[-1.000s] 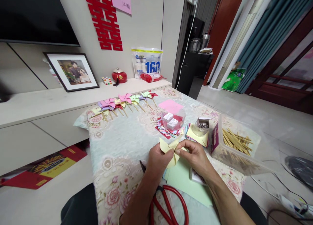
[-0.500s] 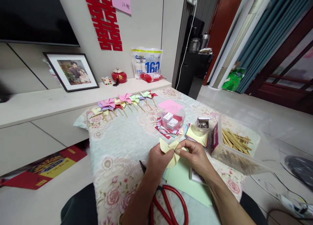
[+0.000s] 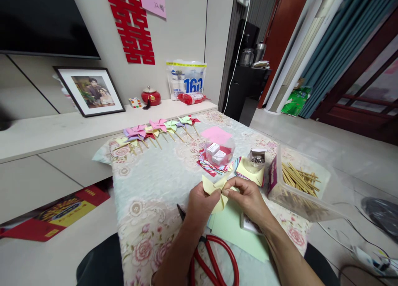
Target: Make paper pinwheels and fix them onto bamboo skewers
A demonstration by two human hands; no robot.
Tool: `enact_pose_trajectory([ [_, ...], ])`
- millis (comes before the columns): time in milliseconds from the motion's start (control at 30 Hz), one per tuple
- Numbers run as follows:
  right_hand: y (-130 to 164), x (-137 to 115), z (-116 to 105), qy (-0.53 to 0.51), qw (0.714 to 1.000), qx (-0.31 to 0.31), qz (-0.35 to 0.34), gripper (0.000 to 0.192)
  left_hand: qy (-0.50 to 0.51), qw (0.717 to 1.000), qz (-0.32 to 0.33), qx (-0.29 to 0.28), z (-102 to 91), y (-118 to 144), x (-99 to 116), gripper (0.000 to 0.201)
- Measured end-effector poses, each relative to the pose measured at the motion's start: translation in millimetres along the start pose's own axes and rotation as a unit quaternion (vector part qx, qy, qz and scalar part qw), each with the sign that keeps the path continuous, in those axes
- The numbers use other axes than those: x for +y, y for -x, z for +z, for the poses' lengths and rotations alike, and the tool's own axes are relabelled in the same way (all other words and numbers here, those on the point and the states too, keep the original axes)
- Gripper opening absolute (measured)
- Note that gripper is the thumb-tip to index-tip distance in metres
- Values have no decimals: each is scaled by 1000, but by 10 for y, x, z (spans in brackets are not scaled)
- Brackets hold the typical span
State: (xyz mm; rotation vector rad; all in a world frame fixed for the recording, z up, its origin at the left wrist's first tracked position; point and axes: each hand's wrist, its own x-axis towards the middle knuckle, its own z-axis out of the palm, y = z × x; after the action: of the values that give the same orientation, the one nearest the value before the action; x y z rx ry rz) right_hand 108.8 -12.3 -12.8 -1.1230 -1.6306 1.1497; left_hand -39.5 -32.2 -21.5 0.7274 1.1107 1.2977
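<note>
One piece of yellow paper [image 3: 222, 204], its corners turned inward, sits between my hands just over some green sheets [image 3: 233, 230]. My left hand [image 3: 202, 203] grips its left side, thumb near the centre; my right hand [image 3: 247, 195] pinches the centre. Nothing visible has shifted over the last second, suggesting I am holding those folds in place. Outward: a red-handled tool [image 3: 230, 253] under my left forearm, sticks [image 3: 298, 178] in a clear tub [image 3: 292, 199], pinwheels [image 3: 158, 124] beyond.

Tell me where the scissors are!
In the head view, the red-handled scissors lie bottom centre, partly hidden by the left forearm, near the green paper.
</note>
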Motion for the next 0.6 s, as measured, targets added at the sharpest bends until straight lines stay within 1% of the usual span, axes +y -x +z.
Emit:
enact_pose_trajectory([
  [233,-9,30,0,-6,1000,-5,0,11,-15,1000,-1,1,-13,-11,-7,27],
  [600,6,0,-5,5,1000,-2,6,13,-21,1000,-3,4,-9,-16,-27,20],
])
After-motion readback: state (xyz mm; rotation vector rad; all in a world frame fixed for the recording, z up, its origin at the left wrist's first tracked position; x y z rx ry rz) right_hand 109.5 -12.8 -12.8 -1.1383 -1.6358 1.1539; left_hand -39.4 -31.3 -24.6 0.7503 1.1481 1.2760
